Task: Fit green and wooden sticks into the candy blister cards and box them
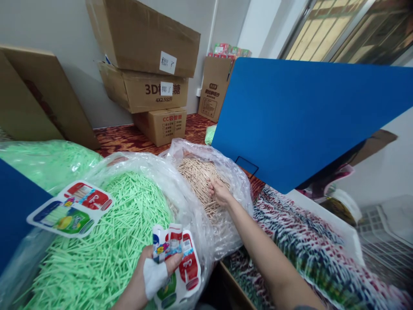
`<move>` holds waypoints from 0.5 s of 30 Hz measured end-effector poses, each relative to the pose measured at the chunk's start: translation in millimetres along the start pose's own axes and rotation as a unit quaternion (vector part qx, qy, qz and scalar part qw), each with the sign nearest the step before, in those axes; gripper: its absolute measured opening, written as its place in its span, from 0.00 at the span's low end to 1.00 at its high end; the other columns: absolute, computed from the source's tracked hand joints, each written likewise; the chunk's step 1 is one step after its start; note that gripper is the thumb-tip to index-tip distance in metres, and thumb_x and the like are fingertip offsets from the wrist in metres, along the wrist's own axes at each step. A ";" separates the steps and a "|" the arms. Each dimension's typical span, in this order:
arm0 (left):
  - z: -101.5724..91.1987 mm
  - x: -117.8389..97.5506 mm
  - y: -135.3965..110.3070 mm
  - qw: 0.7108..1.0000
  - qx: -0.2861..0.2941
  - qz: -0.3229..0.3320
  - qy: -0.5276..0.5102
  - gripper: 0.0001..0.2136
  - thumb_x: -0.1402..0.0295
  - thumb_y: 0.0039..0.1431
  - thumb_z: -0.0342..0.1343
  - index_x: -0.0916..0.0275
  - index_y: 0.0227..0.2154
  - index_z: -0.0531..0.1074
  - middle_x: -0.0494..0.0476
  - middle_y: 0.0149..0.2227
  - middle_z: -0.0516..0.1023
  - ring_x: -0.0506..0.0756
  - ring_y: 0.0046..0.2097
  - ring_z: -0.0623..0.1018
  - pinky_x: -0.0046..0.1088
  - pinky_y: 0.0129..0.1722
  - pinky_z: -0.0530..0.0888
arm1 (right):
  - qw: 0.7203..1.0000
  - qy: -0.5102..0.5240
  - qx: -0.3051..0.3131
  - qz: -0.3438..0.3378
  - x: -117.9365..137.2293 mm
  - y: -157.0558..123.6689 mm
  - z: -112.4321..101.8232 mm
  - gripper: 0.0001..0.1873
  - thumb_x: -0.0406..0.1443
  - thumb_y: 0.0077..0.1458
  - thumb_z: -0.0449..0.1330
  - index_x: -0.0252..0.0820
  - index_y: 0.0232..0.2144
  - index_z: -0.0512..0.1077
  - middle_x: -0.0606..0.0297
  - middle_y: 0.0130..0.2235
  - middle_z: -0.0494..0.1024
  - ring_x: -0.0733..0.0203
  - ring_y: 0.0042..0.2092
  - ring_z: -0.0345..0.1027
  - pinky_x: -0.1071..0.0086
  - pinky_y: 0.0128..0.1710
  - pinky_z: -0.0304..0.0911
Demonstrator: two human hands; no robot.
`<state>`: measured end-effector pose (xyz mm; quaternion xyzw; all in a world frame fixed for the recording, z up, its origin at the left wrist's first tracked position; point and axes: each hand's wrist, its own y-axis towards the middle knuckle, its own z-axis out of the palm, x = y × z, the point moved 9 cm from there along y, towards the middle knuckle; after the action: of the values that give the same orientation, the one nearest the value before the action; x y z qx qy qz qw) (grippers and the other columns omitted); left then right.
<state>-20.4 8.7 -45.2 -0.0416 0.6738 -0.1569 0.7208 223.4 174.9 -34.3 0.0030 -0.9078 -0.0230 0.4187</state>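
My left hand [151, 273], with white tape round the base of its thumb, grips a printed candy packet [190, 267] marked "Cola", bent at its top. It is held over the right edge of a clear bag full of thin green sticks [129, 206]. A second printed packet [71, 209] lies flat on the green sticks at the left. My right hand [221, 192] reaches into another clear bag [241, 185], its fingers curled closed at the thin brown sticks [198, 178]. What lies inside those fingers is partly hidden.
Cardboard boxes [151, 38] are stacked at the back. A large blue panel [300, 116] slants across the right, above many printed packets [290, 228] packed in rows. More green sticks [54, 161] sit in a bag at left. An open carton edge [237, 286] shows below my right arm.
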 end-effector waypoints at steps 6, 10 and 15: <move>-1.7 6.8 1.4 1.000 0.002 0.003 0.006 0.16 0.57 0.43 0.65 0.69 0.20 0.75 0.58 0.20 0.77 0.58 0.26 0.75 0.32 0.29 0.74 | 0.988 -0.139 0.064 -0.027 2.6 -7.4 -14.7 0.17 0.42 0.64 0.40 0.40 0.48 0.60 0.56 0.39 0.75 0.58 0.39 0.70 0.67 0.38 0.64; -3.5 11.3 1.8 1.000 -0.006 -0.016 0.013 0.16 0.57 0.42 0.65 0.69 0.21 0.75 0.58 0.21 0.76 0.57 0.26 0.74 0.31 0.29 0.73 | 0.947 -0.268 0.169 -0.049 -6.5 -31.1 5.1 0.13 0.41 0.61 0.49 0.39 0.44 0.63 0.52 0.44 0.76 0.52 0.45 0.71 0.63 0.43 0.61; 0.2 9.7 2.4 1.000 0.005 -0.007 0.020 0.15 0.59 0.43 0.65 0.69 0.20 0.73 0.55 0.19 0.73 0.52 0.23 0.69 0.27 0.25 0.68 | 0.896 -0.373 0.230 -0.064 -15.7 -48.3 29.6 0.10 0.32 0.59 0.48 0.37 0.42 0.65 0.46 0.45 0.74 0.48 0.45 0.71 0.57 0.43 0.62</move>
<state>-19.4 8.2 -55.2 -0.0391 0.6872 -0.1662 0.7061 210.4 128.2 -67.6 0.1482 -0.9753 0.1602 0.0342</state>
